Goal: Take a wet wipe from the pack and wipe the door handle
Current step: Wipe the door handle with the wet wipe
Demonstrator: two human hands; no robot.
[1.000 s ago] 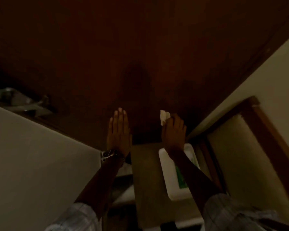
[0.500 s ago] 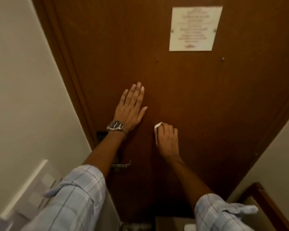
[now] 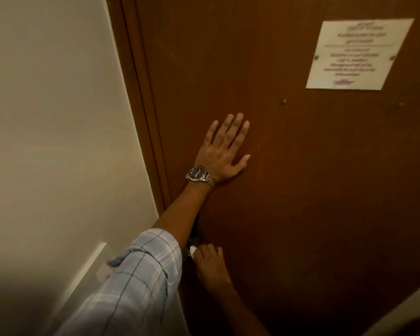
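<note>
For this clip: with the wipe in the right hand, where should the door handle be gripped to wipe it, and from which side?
The door handle itself is almost fully hidden behind the left forearm and plaid sleeve, so its shape cannot be told. The right hand, with the wipe at its fingers, reaches it from the right, along the door. Probably best: wrap the wipe around its free end from that side.

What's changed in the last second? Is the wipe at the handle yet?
The right hand has dropped from mid-door down and leftward to the handle's spot under the left sleeve, carrying the wet wipe; the handle itself is now hidden, so contact can't be confirmed. The left hand stays flat on the door. The view has also shifted toward the door's left edge.
</note>
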